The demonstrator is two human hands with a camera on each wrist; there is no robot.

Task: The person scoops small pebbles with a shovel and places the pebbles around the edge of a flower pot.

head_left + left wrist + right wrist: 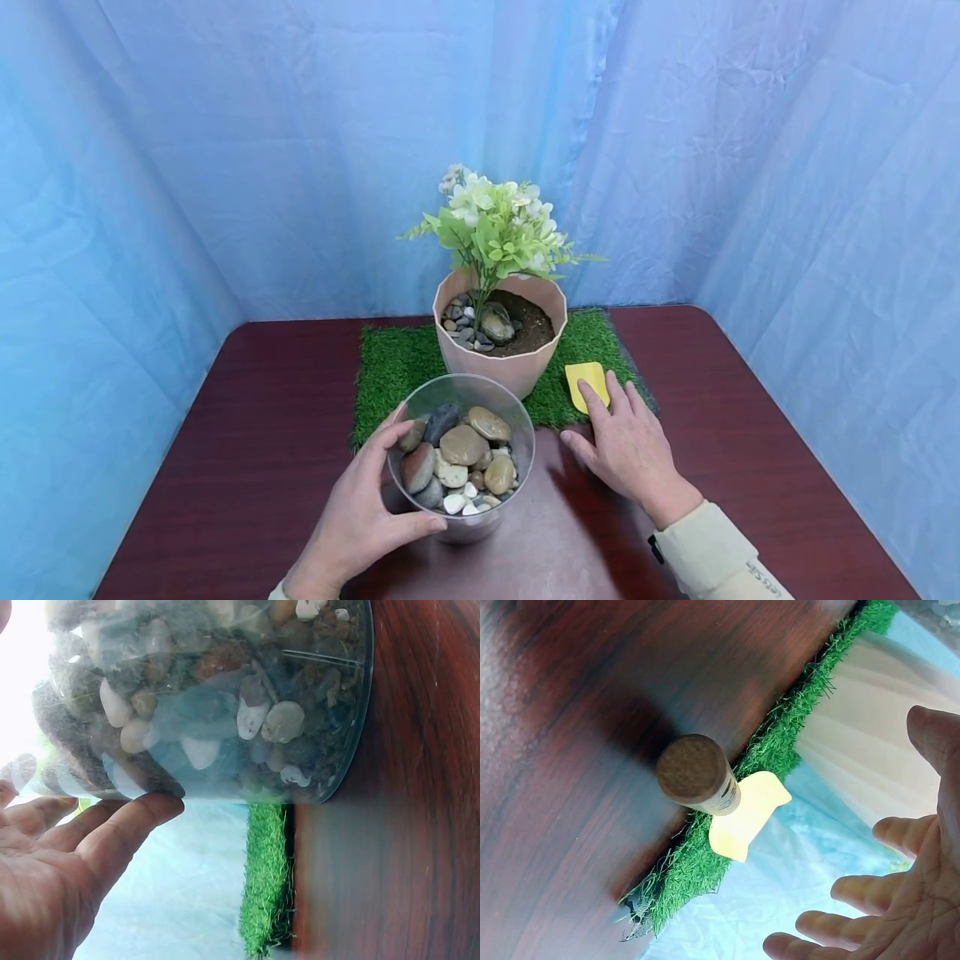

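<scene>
A clear plastic container [517,417] filled with stones [463,445] stands in front of the flower pot, and my left hand [360,500] grips its side, thumb at the front and fingers at the far left. The left wrist view shows fingertips [161,802] against its wall, with pebbles [283,721] visible through the plastic. My right hand [633,450] is held over a small yellow shovel [587,385], fingers spread and holding nothing. In the right wrist view the shovel's round wooden handle [694,772] points toward the camera, apart from the fingers.
A pinkish pot [498,367] with soil, pebbles, a larger stone [497,323] and a white-flowered plant [502,225] stands on a green artificial grass mat [397,362]. The dark red wooden table [247,417] backs onto blue curtains [337,167].
</scene>
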